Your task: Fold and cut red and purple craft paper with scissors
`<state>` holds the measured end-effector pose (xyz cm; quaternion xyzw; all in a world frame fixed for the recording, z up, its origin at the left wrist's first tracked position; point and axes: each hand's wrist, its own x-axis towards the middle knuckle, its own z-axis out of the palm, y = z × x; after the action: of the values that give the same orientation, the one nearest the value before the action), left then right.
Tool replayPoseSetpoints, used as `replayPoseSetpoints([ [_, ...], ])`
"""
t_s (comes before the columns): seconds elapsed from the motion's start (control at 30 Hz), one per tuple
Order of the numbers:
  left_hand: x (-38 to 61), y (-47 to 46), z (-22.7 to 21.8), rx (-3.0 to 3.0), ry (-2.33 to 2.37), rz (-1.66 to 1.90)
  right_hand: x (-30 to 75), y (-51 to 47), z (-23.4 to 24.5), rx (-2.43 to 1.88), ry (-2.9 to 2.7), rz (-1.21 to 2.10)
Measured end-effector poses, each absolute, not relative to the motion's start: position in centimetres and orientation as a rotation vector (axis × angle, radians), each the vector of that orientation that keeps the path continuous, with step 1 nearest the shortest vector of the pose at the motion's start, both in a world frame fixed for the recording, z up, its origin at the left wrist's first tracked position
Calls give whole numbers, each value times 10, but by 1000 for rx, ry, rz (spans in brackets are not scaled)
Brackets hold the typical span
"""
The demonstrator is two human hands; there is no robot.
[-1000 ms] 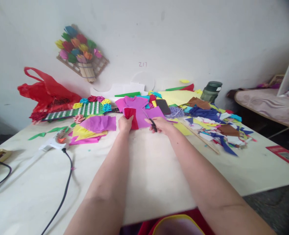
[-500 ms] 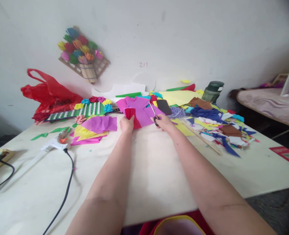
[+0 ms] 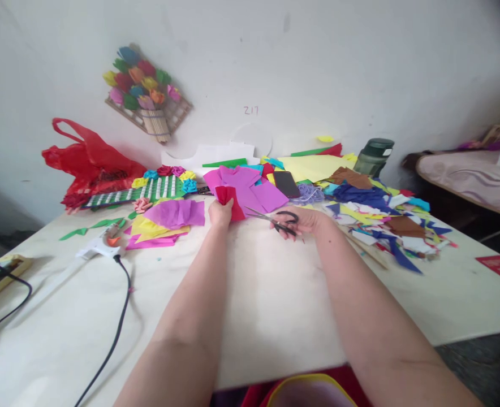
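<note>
My left hand (image 3: pixel 220 213) pinches a folded piece of red crepe paper (image 3: pixel 236 207) near the middle of the table. My right hand (image 3: pixel 301 221) holds a pair of scissors (image 3: pixel 261 214) with dark handles, its blades pointing left toward the paper's right edge. Whether the blades touch the paper I cannot tell. Behind both hands lie sheets of purple crepe paper (image 3: pixel 244 183). Left of my left hand is a small stack of purple, yellow and pink pieces, the purple piece (image 3: pixel 176 212) on top.
A white glue gun (image 3: pixel 101 246) with a black cord lies at the left. Behind it are a red plastic bag (image 3: pixel 93 155) and a green board with paper flowers (image 3: pixel 139 192). A phone (image 3: pixel 286 184), a dark green bottle (image 3: pixel 374 157) and coloured scraps (image 3: pixel 386 220) are at the right.
My right hand has moved right and slightly nearer, and the scissors have swung from pointing up and away to pointing left at the red paper. My left hand keeps its pinch.
</note>
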<state>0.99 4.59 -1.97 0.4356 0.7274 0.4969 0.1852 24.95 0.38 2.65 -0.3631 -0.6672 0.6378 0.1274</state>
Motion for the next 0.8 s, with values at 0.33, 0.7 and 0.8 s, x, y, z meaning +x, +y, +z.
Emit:
replayPoseSetpoints([
  [0.33, 12, 47, -20, 1160, 2029, 1456, 239, 5, 23, -1171, -1927, 2007],
  [0.7, 13, 48, -21, 1083, 2024, 1504, 214, 3, 19, -1122, -1794, 2087],
  [0.8, 14, 47, -20, 1036, 1982, 1542, 212, 1, 19, -1075, -1763, 2086],
])
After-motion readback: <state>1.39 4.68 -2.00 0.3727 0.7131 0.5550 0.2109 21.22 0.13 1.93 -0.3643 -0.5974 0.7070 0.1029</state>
